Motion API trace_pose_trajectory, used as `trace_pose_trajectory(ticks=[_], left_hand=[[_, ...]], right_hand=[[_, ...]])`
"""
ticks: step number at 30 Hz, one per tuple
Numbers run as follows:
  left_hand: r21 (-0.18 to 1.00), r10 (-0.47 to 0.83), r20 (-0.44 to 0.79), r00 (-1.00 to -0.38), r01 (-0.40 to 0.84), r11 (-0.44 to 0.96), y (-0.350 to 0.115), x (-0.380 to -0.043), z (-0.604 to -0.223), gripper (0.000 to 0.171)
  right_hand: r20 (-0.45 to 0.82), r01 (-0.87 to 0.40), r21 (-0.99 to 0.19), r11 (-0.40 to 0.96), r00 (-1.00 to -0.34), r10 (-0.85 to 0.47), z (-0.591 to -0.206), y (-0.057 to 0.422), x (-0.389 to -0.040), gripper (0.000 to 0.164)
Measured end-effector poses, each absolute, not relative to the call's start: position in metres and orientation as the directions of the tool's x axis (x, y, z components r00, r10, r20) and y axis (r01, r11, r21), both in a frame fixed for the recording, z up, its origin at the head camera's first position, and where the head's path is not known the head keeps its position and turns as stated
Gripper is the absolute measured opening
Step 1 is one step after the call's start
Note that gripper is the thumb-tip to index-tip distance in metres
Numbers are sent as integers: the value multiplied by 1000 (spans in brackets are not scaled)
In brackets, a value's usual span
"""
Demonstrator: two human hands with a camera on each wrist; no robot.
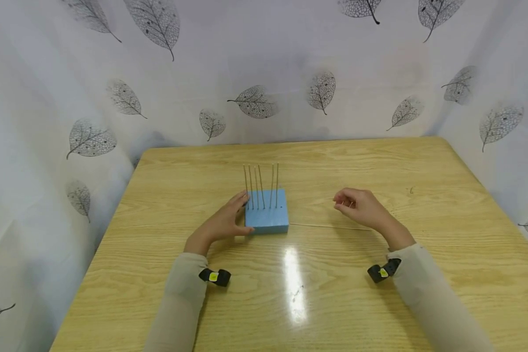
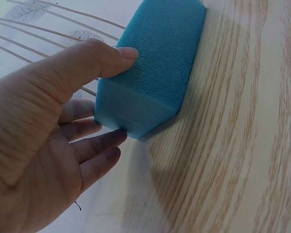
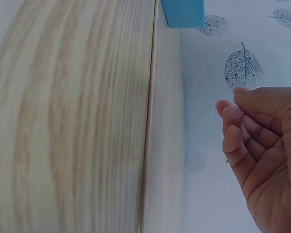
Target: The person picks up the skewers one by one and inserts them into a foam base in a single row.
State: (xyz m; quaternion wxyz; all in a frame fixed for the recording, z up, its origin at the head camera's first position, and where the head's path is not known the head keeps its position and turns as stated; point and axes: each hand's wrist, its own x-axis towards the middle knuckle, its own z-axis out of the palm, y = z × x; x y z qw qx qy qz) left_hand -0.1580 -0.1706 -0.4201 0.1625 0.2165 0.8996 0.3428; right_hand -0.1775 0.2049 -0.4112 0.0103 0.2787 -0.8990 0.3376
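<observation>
A blue foam block [image 1: 267, 221] sits on the wooden table, with several thin sticks [image 1: 277, 186] standing upright in its top. My left hand [image 1: 220, 221] grips the block's left end. In the left wrist view, its thumb [image 2: 128, 53] presses one long face of the block [image 2: 157, 53] while fingertips touch the end. Off to the right of the block, my right hand [image 1: 362, 208] hovers with fingers loosely curled. In the right wrist view, that hand [image 3: 269, 145] shows nothing between thumb and fingers. A corner of the block [image 3: 184, 12] appears at the top there.
A thin straight line [image 1: 325, 226] runs along the tabletop right of the block; whether it is a stick or a seam I cannot tell. Behind the table [image 1: 193, 171] hangs a white curtain [image 1: 281, 54] with leaf prints. A small dark spot shows on the block's top.
</observation>
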Motion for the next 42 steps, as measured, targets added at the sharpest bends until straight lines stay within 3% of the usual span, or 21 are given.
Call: trace_pose_trajectory(ticks=[18, 30, 42], left_hand=[[692, 503, -139, -853, 280, 666, -172, -159, -422, 94], [695, 498, -149, -854, 267, 667, -171, -158, -422, 95], [698, 497, -140, -856, 271, 663, -171, -157, -422, 95]], right_hand=[[108, -465, -586, 663, -857, -505, -416, 219, -171, 7], [-68, -428, -622, 655, -804, -590, -424, 219, -168, 9], [-74, -478, -582, 658, -775, -628, -428, 214, -169, 9]])
